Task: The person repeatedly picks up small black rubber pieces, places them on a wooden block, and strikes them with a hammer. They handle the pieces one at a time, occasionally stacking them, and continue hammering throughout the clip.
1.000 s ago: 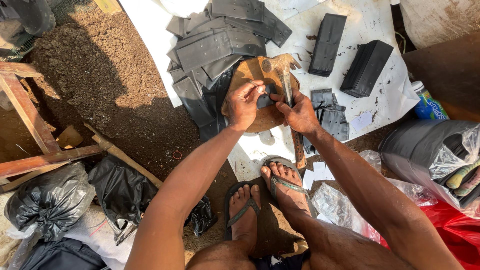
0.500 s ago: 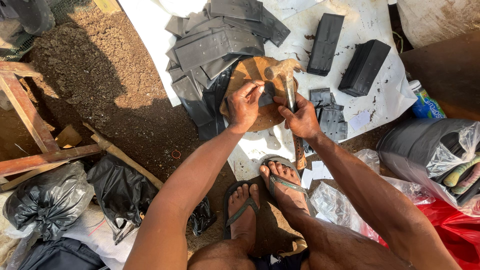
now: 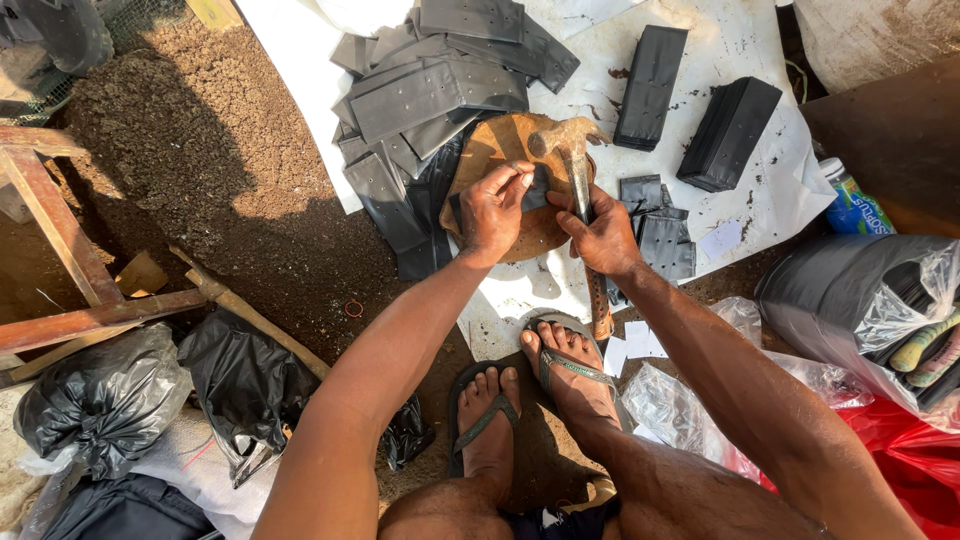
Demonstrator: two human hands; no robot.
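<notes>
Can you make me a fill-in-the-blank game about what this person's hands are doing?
1. The right hand grips a ____ by its handle.
2. The left hand pinches a small black piece over a round ____ block.
3. The person's feet wear ____.
4. The flat bags piled beyond the block are ____ in colour.

Missing words: hammer; wooden; flip-flops; black

Both hands, left [image 3: 492,212] and right [image 3: 603,237], are curled closed, arms extended.
</notes>
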